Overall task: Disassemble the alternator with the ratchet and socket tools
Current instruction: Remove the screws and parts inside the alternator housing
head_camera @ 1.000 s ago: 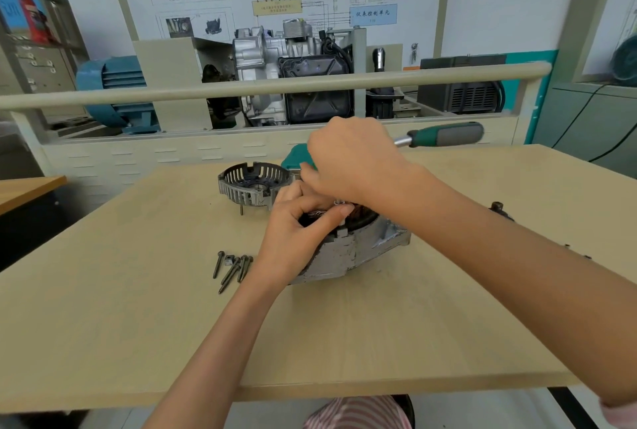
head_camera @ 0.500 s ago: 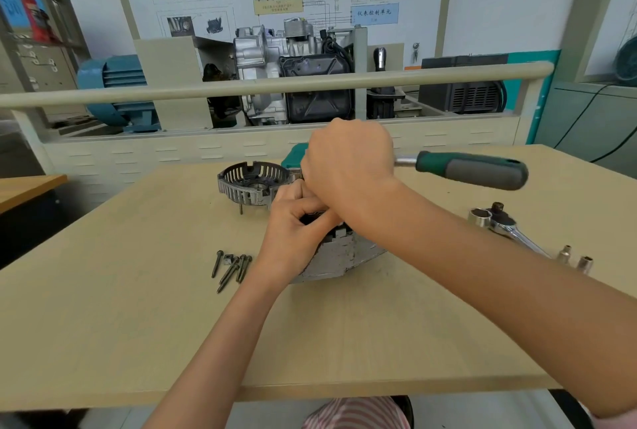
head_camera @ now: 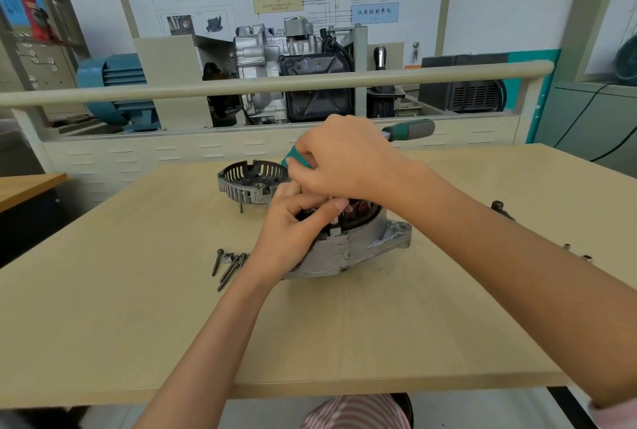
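left hand [head_camera: 293,221]: fingers curled over the alternator's [head_camera: 348,249] top rim
right hand [head_camera: 344,159]: grips the ratchet [head_camera: 410,129] head above it
alternator: mid worktop [head_camera: 138,290]
bolts [head_camera: 229,265]: just left
end cover [head_camera: 251,180]: behind

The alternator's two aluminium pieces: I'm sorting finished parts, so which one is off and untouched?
The slotted end cover, lying alone behind the left hand. The other housing sits under both hands.
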Tool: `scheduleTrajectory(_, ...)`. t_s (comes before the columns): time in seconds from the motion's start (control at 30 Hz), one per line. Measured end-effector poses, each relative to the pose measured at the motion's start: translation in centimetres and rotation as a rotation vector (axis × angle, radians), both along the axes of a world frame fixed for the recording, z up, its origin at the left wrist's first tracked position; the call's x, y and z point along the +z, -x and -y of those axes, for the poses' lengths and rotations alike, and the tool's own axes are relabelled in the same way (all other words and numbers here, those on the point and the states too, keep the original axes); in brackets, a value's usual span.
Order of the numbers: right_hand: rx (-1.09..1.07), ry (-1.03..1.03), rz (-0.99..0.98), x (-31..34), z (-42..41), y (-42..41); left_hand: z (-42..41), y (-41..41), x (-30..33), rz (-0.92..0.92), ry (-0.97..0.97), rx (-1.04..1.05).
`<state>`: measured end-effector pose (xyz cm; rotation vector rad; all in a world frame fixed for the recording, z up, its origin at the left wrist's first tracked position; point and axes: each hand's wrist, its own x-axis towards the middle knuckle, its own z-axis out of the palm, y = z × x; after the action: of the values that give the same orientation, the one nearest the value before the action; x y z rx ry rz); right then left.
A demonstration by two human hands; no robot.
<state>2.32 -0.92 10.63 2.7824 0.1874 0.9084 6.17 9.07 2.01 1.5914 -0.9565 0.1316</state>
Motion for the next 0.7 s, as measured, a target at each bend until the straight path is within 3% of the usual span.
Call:
scheduleTrajectory(0.2,-0.361,-0.031,0.117,-0.9,-1.5,-0.1,0.6,-0.1,-0.4,0.025,0.007,0.061)
scheduleTrajectory(0.43,-0.086,0.071,0.071,-0.2,-0.3,-0.3,-0.1,0.1,-0.1,0.01,-0.045,0.014)
scheduleTrajectory(0.57,0.121,-0.098,-0.061,0.1,0.9,-0.3,-0.2,0.2,0.2,0.02,-0.085,-0.023)
scheduleTrajectory(0.7,0.074,-0.124,-0.064,0.1,0.6,-0.1,0.0,0.0,0.1,0.05,-0.051,-0.005)
